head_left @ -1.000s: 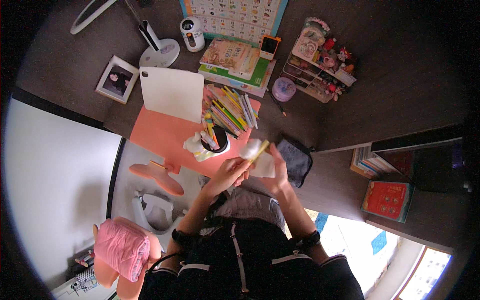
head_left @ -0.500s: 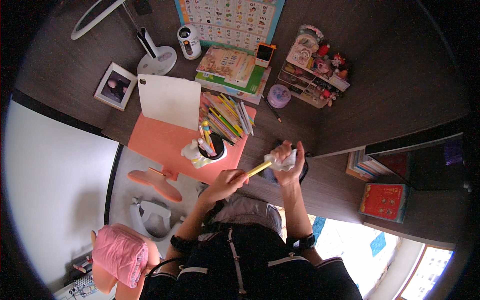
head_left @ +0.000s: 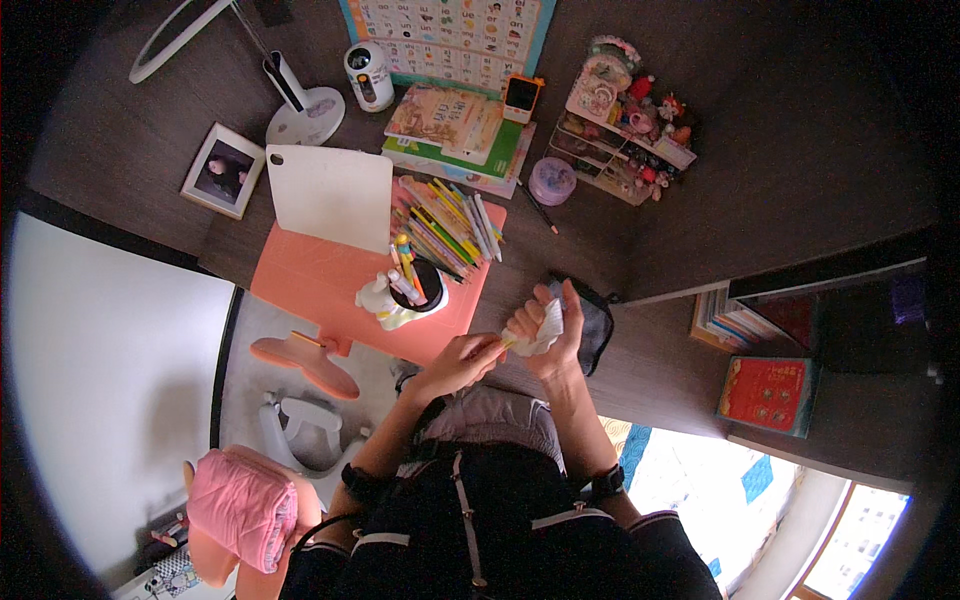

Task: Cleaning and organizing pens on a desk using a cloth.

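My left hand (head_left: 458, 368) is closed, pinching a slim yellow stick like a pencil (head_left: 508, 343), which is mostly hidden by my fingers. Its other end runs into a crumpled white tissue (head_left: 541, 338) that my right hand (head_left: 562, 358) grips with curled fingers and raised thumb. Both hands are close together above the desk's near edge. Just left of them, a white pen holder with a black inside (head_left: 428, 288) stands with several pens in it. Behind it, a heap of coloured pencils and pens (head_left: 445, 228) lies spread out.
The pink desk mat (head_left: 300, 278) bears a white board (head_left: 330, 195). A black mesh pouch (head_left: 598, 330) lies beside my right hand. Farther back are stacked books (head_left: 450, 160), a round purple tin (head_left: 553, 182), a trinket shelf (head_left: 610, 155), a lamp (head_left: 305, 118) and a framed photo (head_left: 222, 170).
My right hand with the tissue has moved down and left, nearer my left hand. Less of the yellow stick shows between them, and more of the black pouch is uncovered.
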{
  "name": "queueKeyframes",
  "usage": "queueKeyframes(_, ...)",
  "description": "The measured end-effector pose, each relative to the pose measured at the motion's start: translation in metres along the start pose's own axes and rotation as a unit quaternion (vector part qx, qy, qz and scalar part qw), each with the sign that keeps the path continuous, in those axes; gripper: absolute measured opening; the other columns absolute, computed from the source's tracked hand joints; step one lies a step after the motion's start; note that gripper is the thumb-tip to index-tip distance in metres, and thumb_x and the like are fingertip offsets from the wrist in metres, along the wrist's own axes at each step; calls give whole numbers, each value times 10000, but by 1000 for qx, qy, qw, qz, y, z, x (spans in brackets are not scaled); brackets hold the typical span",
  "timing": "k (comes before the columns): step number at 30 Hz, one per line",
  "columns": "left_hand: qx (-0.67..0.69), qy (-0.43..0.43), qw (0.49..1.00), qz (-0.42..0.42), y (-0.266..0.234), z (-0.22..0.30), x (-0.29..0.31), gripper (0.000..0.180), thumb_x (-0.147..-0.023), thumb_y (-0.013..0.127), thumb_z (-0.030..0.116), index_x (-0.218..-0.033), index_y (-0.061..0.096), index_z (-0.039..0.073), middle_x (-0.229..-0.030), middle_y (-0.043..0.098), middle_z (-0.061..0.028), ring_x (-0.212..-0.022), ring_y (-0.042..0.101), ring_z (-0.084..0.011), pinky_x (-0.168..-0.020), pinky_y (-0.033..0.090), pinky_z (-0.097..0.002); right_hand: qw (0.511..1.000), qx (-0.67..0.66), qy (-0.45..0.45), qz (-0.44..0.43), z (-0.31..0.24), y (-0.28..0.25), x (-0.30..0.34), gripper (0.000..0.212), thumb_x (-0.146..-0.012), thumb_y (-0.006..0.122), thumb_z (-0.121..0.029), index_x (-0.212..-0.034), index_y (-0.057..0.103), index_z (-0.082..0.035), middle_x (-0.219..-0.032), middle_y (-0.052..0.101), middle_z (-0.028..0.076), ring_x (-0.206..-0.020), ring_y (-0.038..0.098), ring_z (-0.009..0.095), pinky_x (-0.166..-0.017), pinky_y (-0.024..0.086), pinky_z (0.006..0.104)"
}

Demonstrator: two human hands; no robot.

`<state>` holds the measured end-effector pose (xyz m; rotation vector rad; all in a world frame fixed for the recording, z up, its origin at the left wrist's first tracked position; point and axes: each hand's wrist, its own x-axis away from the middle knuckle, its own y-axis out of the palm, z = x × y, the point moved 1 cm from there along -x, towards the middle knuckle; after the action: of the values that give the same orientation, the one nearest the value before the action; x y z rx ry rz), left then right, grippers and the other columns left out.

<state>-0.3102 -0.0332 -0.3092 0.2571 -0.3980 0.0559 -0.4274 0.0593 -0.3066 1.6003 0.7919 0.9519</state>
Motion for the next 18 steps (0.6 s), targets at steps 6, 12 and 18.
queueKeyframes(6, -20, 83, 996, -21, -12, -2, 10, 158, -853, 424, 178, -845, 480, 31, -629, 482, -1, -462, 317, -27, -403, 271, -182, 970, 98, -222, 23, -80, -36, 4, 335, -758, 421, -435, -808, 533, -123, -692, 531, 33, -686, 512, 193, -652, 417, 334)
queueKeyframes(12, -51, 174, 979, 94, -14, 1, 0, 128, -780, 530, 72, -875, 510, -11, -850, 588, -68, -735, 561, -111, -648, 441, -214, 943, 212, -55, 249, -19, -29, 14, 381, -790, 382, -374, -981, 507, -69, -932, 560, 82, -850, 545, 217, -748, 436, 360)
queueKeyframes(18, -386, 267, 843, 264, -8, -4, -4, 226, -667, 639, 182, -846, 567, 63, -894, 530, -49, -901, 403, -204, -771, 273, -337, 861, 438, 48, 254, 47, -28, 22, 421, -870, 296, -404, -954, 511, -52, -897, 525, 42, -798, 481, 136, -731, 373, 269)
